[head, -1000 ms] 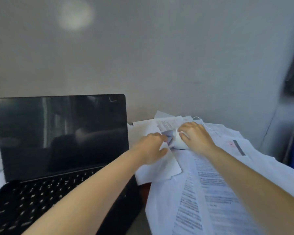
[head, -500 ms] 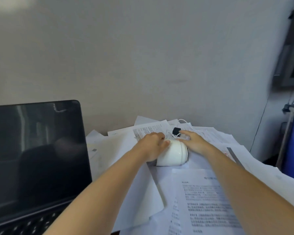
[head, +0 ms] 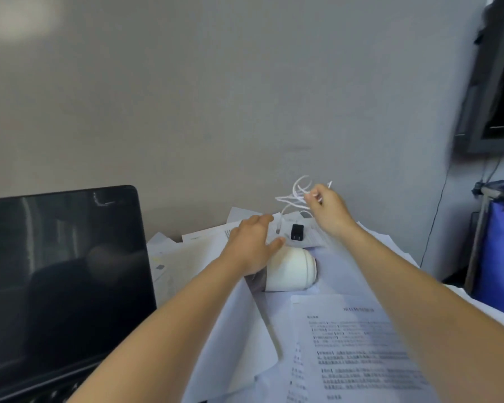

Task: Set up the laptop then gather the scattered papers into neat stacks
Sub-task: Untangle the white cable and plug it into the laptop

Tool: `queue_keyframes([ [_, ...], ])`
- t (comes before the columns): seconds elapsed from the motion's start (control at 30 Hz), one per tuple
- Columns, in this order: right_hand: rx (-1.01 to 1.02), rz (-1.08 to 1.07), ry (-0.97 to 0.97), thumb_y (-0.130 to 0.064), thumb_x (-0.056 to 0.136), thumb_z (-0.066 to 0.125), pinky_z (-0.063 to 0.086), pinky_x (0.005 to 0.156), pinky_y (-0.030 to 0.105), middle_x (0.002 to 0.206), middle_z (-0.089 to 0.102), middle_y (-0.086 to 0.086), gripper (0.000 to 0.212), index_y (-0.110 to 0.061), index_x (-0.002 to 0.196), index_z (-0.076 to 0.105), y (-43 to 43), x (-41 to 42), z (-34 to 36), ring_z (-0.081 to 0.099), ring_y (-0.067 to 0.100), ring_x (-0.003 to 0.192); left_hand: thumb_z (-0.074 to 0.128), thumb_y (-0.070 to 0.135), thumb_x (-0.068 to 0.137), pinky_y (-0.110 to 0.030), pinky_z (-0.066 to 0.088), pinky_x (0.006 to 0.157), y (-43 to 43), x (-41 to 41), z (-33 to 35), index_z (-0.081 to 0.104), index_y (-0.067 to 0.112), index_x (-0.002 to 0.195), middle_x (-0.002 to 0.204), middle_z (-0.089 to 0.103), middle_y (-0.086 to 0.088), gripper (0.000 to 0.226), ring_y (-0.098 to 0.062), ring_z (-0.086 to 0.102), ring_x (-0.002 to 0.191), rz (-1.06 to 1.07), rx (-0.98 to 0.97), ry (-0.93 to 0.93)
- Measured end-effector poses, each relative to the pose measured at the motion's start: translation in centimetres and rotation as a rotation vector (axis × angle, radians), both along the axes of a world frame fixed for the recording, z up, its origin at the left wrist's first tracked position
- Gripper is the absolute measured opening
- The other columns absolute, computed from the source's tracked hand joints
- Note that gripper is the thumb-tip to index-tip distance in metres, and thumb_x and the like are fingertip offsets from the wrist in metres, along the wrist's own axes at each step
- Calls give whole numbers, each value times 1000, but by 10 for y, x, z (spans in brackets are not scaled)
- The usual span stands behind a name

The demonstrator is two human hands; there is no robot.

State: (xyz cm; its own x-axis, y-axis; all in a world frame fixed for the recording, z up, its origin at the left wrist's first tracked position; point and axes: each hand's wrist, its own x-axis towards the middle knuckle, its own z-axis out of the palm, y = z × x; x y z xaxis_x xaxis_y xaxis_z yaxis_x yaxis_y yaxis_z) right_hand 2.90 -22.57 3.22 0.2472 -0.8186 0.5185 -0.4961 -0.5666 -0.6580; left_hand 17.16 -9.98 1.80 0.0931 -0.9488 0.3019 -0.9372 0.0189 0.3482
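Scattered white printed papers (head: 361, 344): spread right of open black laptop (head: 61, 271), beneath both my hands. My left hand (head: 252, 247), fingers relaxed, rests on them; my right hand (head: 329, 212) pinches a looped white cable (head: 294, 199) above.

Glossy black laptop screen (head: 61, 274), matt printed paper sheets (head: 358, 350), smooth white rounded casing (head: 291, 269), matt grey wall (head: 216, 97).

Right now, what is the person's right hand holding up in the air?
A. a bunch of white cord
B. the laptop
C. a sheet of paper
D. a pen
A: the right hand pinches a looped bunch of white cord, held up above the papers on the desk.
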Motion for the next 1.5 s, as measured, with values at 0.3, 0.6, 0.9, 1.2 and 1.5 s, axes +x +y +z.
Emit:
queue_keyframes([
  [0.3, -328, 278, -26, -21, 92, 56, 39, 69, 31, 74, 49, -6, 17, -15, 78, 50, 118, -7, 106, 47, 13, 73, 69, 27, 84, -26, 27, 109, 74, -3, 66, 14, 16, 148, 151, 27, -3, 86, -14, 27, 138, -82, -351, 421],
  [0.6, -328, 506, 178, -20, 90, 61, 33, 57, 14, 68, 48, -10, 14, -22, 78, 54, 228, 5, 130, 42, 3, 61, 73, 35, 79, -23, 48, 85, 173, 0, 79, 42, 22, 133, 124, 60, 2, 64, -9, 60, 112, -246, -422, 1077],
  [0.9, -67, 703, 123, -20, 85, 69, 52, 75, 31, 111, 55, -5, 82, -61, 136, 19, 247, 7, 60, 57, 17, 71, 58, 13, 91, -26, 50, 58, 212, 19, 64, 60, 1, 108, 74, 57, -7, 21, -15, 55, 60, 75, -369, 1240],
  [1.2, -16, 124, 534, -12, 89, 55, 46, 75, 41, 75, 57, 5, 17, -5, 79, 67, 131, -33, 10, 50, 23, 77, 54, 8, 92, -15, 32, 35, 218, 52, 55, 63, 6, 86, 60, 39, -2, 11, -13, 34, 49, 294, -285, 1028],
  [1.5, 273, -293, 293, -34, 101, 30, 41, 60, 30, 91, 66, 19, 45, -2, 97, 61, 89, -44, 29, 63, 29, 68, 65, 6, 85, -21, 50, 56, 208, 59, 49, 61, 4, 101, 79, 58, -9, 16, -16, 57, 66, 229, -170, 1020],
])
